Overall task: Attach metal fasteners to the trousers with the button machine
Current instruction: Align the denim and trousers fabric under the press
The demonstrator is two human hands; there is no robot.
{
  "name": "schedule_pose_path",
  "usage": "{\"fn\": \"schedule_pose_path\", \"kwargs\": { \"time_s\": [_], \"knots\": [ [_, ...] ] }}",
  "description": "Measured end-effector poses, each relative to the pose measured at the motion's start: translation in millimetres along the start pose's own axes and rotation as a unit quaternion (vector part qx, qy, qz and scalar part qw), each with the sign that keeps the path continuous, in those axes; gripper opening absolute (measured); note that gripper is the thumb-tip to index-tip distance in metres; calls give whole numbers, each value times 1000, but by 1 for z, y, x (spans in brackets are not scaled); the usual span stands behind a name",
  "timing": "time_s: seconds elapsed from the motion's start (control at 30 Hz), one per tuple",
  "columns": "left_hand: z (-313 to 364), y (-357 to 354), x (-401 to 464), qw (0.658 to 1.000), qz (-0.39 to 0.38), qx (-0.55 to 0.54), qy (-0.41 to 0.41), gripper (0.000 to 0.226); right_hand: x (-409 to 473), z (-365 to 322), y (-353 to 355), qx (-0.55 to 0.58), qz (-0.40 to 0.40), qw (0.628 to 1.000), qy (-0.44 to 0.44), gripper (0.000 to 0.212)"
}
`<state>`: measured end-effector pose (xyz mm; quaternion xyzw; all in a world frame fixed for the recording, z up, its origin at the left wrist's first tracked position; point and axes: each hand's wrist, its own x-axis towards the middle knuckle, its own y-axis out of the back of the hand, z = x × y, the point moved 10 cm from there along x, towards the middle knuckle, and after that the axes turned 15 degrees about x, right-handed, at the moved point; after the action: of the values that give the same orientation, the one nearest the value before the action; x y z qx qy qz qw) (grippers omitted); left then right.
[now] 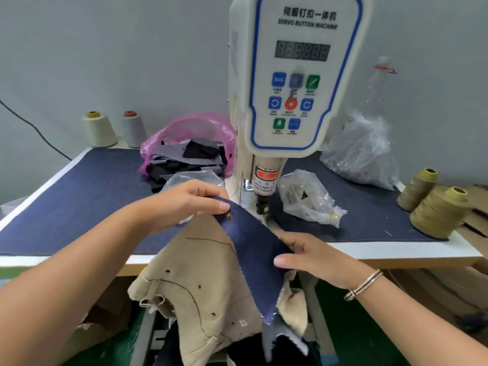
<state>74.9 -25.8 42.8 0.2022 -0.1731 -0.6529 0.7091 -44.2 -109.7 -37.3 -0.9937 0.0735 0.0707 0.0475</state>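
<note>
Where the beige trousers [200, 286] hang over the near edge of the bench [79, 186], small dark fasteners dot the cloth and a strip of navy denim [253, 249] lies slantwise across it. The right hand [314, 256], with a metal bangle [363, 285] at the wrist, holds the lower part of the navy denim, thumb on top and fingers curled under. The left hand [187, 202] pinches the upper end of the strip between thumb and fingers, just beside a brass fastener [229, 215] set in the cloth. That end lies close to the metal punch under the head of the button machine [298, 75], a white body with a dark digit display and coloured keys, standing at the middle of the bench. A clear bag of small parts [309, 199] lies just right of the punch. Olive thread cones [433, 207] stand at the right edge. A pink bag of fabric scraps [190, 146] sits left of the machine, and two pale thread cones [116, 129] stand at the far left corner. A large clear bag [361, 151] rests towards the far right corner.
</note>
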Motion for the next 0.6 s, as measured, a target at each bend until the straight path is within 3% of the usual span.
{"fn": "schedule_pose_path", "kwargs": {
  "time_s": [0.07, 0.1, 0.17, 0.2, 0.27, 0.4, 0.6],
  "knots": [
    [4, 16, -5, 998, 5, 68, 14, 23, -3, 0, -1, -72, 9, 997, 1, 9],
    [4, 26, -8, 989, 12, 145, 25, 26, -3, -3, 0, -92, 25, 995, 10, 15],
    [0, 49, -13, 952, 42, 301, 44, 23, -2, -14, -4, -55, 31, 997, 37, 35],
    [-3, 59, -17, 941, 68, 326, 51, 17, -1, -21, -9, -17, 27, 998, 50, 37],
    [-14, 75, -27, 953, 139, 261, 72, 7, 5, -38, -25, 77, 8, 994, 78, 28],
    [-47, 89, -46, 953, 265, 106, 101, 15, 32, -71, -55, 197, 21, 973, 119, 19],
    [-75, 90, -78, 957, 252, 85, 119, 48, 74, -117, -94, 327, 27, 936, 130, 11]
  ]
}}
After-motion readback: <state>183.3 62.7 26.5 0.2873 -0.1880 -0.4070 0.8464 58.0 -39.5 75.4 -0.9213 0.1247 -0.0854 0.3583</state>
